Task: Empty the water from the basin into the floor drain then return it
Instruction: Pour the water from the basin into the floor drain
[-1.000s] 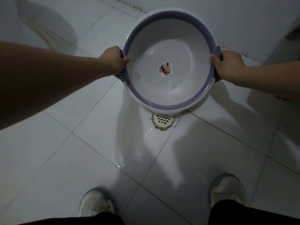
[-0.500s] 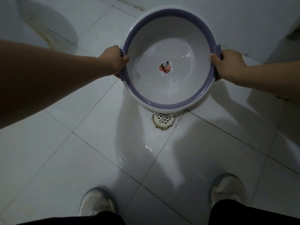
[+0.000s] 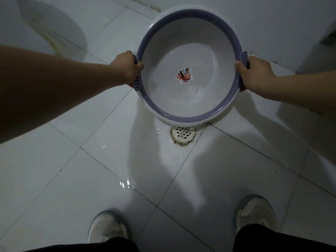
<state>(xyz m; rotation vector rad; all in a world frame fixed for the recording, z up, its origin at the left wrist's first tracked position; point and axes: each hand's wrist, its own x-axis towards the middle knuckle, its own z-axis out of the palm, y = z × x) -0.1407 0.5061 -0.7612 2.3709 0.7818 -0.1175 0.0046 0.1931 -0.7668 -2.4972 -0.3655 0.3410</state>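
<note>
The left hand (image 3: 127, 69) and right hand (image 3: 254, 74) each grip a side handle of the white basin (image 3: 189, 57) with its purple rim; it is held tilted above the floor drain (image 3: 183, 134); wet patches glisten on the floor (image 3: 72, 170).

basin (image 3: 189, 51) above floor drain (image 3: 183, 134), shoes (image 3: 107, 228) nearer (toilet (image 3: 51, 30) far left)
</note>
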